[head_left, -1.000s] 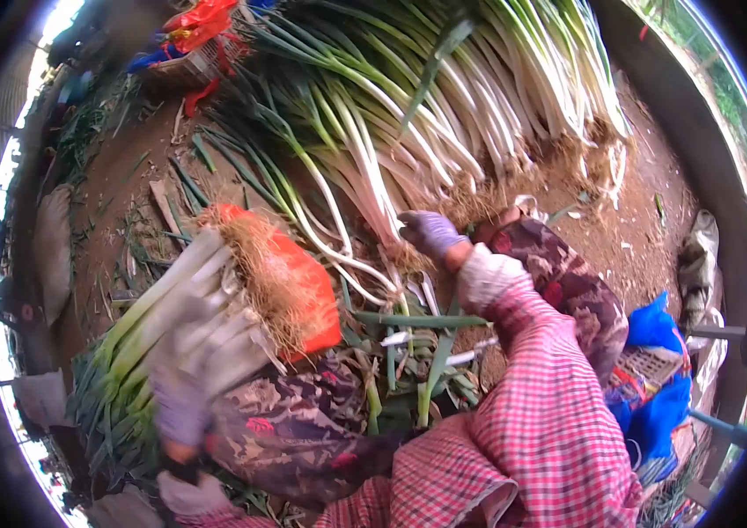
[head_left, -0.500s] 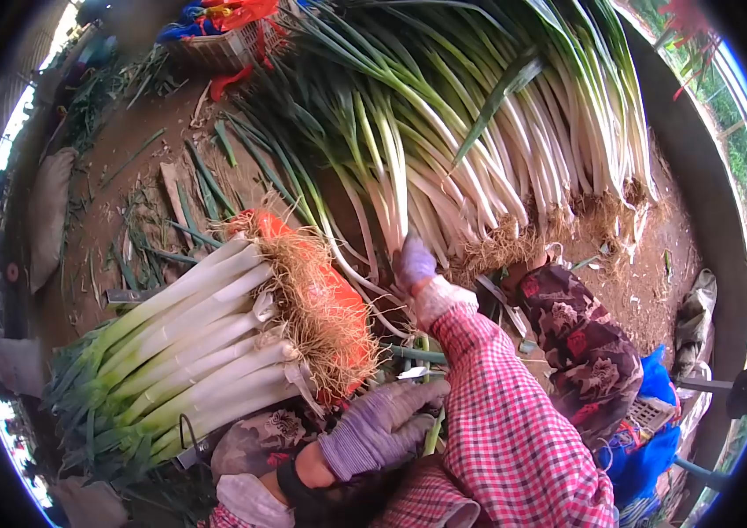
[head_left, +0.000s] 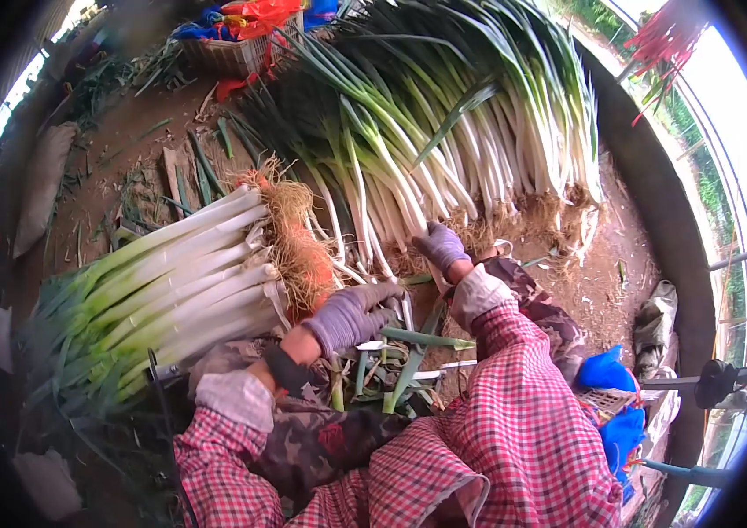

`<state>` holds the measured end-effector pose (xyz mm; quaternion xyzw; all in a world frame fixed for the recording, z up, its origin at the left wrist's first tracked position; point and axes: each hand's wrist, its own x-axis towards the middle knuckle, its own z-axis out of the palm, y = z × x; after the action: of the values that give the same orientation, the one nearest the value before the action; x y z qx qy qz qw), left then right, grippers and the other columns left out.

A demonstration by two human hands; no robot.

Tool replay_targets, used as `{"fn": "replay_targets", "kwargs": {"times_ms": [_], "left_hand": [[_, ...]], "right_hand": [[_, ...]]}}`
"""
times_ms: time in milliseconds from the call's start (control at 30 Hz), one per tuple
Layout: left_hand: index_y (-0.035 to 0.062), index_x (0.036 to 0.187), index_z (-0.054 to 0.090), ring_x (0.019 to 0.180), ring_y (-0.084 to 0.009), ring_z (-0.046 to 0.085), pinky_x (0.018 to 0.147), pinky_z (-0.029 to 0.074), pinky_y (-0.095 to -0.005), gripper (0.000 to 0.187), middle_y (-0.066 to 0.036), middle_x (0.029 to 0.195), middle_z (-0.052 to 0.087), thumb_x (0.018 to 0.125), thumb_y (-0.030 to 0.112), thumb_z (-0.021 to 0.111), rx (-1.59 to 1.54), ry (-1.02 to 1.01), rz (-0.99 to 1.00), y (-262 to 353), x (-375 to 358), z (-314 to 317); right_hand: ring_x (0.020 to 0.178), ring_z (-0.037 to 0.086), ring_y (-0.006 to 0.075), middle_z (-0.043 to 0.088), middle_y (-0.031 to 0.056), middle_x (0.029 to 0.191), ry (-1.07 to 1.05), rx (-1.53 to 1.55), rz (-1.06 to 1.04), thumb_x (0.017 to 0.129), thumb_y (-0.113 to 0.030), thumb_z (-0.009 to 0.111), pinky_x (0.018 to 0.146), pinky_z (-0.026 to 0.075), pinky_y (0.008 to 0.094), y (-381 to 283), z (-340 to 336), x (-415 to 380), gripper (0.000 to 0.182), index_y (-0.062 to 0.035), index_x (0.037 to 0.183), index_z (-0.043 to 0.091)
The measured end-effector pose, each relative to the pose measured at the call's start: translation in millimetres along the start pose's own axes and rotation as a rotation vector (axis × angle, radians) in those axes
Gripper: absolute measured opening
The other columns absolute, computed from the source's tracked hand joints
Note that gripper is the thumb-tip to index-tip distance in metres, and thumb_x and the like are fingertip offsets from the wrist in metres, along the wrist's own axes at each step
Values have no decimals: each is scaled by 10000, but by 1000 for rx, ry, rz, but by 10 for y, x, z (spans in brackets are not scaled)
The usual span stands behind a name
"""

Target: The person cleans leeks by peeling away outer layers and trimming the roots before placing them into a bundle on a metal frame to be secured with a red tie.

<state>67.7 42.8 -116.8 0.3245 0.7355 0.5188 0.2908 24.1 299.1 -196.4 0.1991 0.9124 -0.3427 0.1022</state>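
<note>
We observe both hands gloved in purple knit, both forearms in red-and-white checked sleeves with pale cuffs. Our left hand [head_left: 351,314] sits at frame centre, palm down, fingers loosely curled and pointing right. Our right hand [head_left: 440,246] reaches to upper centre, fingers bent in a closed grasp, wrist flexed.

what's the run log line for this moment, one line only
left hand: gloved, at roots of trimmed leek stack | right hand: gloved, on leek in untrimmed pile | ground: dirt, leaf scraps
</note>
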Motion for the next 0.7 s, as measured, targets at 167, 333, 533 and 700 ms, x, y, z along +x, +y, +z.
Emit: {"fn": "replay_targets", "kwargs": {"times_ms": [167, 333, 533, 700], "left_hand": [[99, 1318, 500, 949, -119, 583, 827, 500, -285, 442, -33, 1062, 628, 886, 71, 587, -108, -43, -110, -401, 193, 20], [122, 992, 606, 713, -159, 620, 590, 486, -320, 379, -22, 826, 655, 912, 488, 548, -755, 213, -447, -330, 315, 10], [127, 1000, 613, 795, -183, 649, 701, 530, -409, 206, -21, 830, 667, 918, 301, 541, -1053, 16, -551, -1030, 725, 82], [33, 892, 577, 634, -236, 652, 571, 594, -403, 97, -109, 730, 635, 877, 119, 533, -794, 294, -697, -620, 676, 96]], "right_hand": [[597, 600, 243, 593, 115, 702, -374, 1273, 76, 786, -312, 621, 578, 540, 363, -184, -89, -302, 287, -39, 873, 612], [673, 616, 241, 618, 93, 763, -455, 1285, 193, 841, -261, 631, 614, 525, 347, -463, 161, -486, 226, -42, 897, 621], [759, 649, 225, 665, 93, 874, -529, 1124, 177, 796, -181, 684, 665, 525, 310, -574, 148, -746, 219, -21, 943, 664], [745, 621, 210, 635, 89, 819, -381, 1132, 65, 791, -176, 659, 681, 516, 288, -753, -383, -985, 242, 17, 935, 645]]}}
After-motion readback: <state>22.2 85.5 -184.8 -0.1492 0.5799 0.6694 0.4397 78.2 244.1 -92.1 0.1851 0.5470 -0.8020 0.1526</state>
